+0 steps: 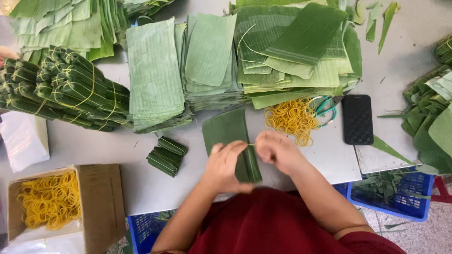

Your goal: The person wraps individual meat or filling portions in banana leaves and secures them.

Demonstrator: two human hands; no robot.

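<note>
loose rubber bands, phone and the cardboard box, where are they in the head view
loose rubber bands (292, 118), head view, middle of the yellow heap on the table
phone (357, 119), head view, centre of its dark face
cardboard box (101, 197), head view, its open brown flap

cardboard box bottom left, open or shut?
Open. The cardboard box has its top flap turned aside, and the yellow rubber bands heaped inside show from above.

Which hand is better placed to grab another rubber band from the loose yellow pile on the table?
Probably the right hand: the rubber band pile lies just above it, while the left hand rests on the folded banana leaf.
</note>
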